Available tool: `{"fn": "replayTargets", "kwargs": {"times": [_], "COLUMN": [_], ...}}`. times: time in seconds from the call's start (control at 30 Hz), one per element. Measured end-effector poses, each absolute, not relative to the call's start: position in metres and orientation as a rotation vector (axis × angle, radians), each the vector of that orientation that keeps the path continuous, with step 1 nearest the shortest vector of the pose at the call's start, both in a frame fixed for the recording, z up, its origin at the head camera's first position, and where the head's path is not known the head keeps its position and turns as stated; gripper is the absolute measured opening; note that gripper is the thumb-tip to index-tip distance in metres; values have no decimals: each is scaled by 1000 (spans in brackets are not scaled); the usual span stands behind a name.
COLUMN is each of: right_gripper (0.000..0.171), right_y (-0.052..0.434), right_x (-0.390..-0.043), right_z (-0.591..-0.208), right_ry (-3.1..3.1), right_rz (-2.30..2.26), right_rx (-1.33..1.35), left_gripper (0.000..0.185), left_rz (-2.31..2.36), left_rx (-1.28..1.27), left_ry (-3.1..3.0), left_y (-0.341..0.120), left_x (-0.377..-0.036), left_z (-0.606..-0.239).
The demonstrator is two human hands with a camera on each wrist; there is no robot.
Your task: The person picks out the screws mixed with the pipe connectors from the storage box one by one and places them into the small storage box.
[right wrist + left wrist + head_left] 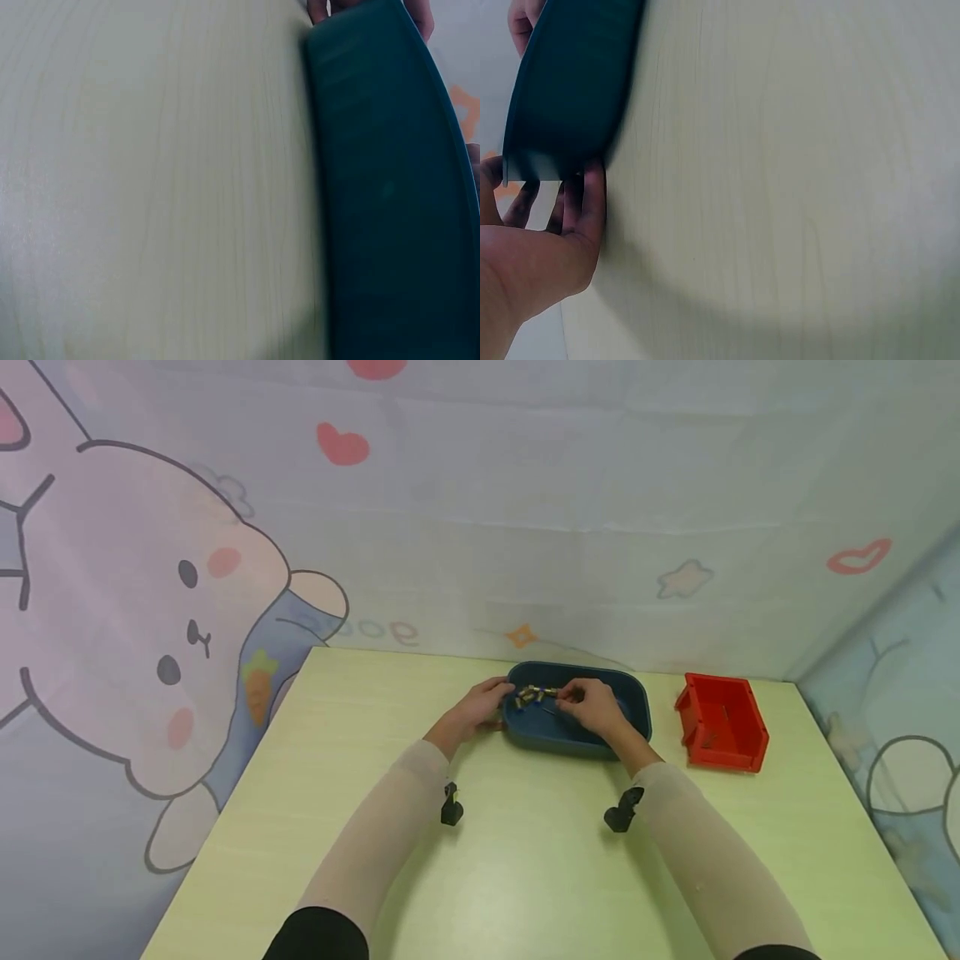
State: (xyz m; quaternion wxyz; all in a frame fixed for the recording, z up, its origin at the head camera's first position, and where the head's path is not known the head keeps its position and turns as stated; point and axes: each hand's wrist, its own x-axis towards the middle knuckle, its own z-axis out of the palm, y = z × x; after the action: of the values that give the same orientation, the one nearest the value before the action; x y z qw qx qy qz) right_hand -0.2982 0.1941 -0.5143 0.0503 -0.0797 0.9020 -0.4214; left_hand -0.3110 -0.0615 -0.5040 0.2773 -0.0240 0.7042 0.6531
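Observation:
A dark teal rectangular basin (577, 745) stands on the table towards its back edge. My left hand (478, 706) grips the basin's left end; in the left wrist view that hand (547, 255) has its thumb up at the rim and its fingers against the end wall and underside. Inside the basin, at its left, lies a small heap of brass-coloured metal pieces (528, 696) with bits of blue. Over the basin, my right hand (595, 706) pinches the end of one small brass-coloured piece (550, 692) beside the heap. Its exact kind is too small to tell.
A red plastic bin (726, 727) stands right of the basin, with a few tiny bits inside. The pale wooden table (517, 860) meets a printed cloth backdrop (480, 527) behind it. A thin dark item (549, 711) lies on the basin floor.

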Motion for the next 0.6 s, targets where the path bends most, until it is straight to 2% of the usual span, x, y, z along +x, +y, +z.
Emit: {"fn": "replayTargets", "kwargs": {"times": [0.27,0.6], "right_gripper": [11,10], "right_y": [193,190], "right_x": [-300,-300], "right_z": [-517,-515], "right_ry": [2751,2742], "right_rz": [-1178,-1087], "right_rx": [-347,-375], "left_gripper": [51,55], "left_rz": [1769,1747], "left_rx": [-74,-41], "left_ry": [1901,1913], "left_y": [-63,-66], "left_x": [-310,-310], "left_z": [-503,-505]}}
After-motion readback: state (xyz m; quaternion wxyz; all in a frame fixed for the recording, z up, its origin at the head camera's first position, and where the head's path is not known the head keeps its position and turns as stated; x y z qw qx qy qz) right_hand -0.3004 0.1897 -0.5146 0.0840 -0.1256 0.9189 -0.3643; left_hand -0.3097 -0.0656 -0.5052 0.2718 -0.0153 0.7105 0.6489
